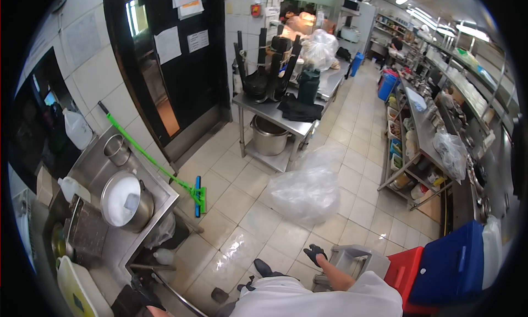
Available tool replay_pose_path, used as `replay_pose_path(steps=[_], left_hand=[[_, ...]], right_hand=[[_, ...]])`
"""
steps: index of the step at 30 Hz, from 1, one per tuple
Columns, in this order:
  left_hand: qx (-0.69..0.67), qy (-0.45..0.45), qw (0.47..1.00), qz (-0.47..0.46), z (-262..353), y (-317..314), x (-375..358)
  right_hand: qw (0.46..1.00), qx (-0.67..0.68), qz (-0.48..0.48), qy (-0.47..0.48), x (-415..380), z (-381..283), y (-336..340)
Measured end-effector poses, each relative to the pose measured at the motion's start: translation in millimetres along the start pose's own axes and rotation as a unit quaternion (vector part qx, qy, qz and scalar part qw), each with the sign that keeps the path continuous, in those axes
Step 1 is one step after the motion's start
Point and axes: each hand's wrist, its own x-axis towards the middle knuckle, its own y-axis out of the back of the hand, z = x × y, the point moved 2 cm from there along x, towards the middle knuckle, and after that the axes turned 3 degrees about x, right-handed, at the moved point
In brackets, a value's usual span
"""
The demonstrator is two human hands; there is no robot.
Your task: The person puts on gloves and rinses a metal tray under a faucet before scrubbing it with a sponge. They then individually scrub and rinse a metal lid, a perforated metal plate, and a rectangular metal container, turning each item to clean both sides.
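My right hand (315, 255), in a black glove, is held out in the air beside a grey plastic step stool (352, 257). Its fingers are apart and nothing shows in them. Down at the lower left, my left hand (145, 293), also in a black glove, is close to the front edge of the steel sink counter (118, 251). Its fingers blend into dark shapes, so I cannot make out what they touch. A large clear plastic bag (305, 193) lies crumpled on the tiled floor ahead of me.
A big pot with white foam (127, 201) stands on the counter. A green-handled squeegee (159, 163) leans there. Ahead is a steel table (275, 114) bearing black items. Red (402, 273) and blue (448, 262) boxes stand at right. Shelving lines the aisle; a person (396, 44) is far back.
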Motion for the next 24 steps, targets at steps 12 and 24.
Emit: replay_pose_path(steps=[12, 24], left_hand=[[0.063, -0.088, 0.943, 0.314, 37.9, 107.0, -158.8], [0.056, 0.021, 0.901, 0.429, -113.6, 295.5, -195.1]], right_hand=[[0.892, 0.052, -0.125, 0.431, 29.8, -299.2, -67.3], [0.678, 0.183, -0.268, 0.660, -118.0, -678.0, -151.8]])
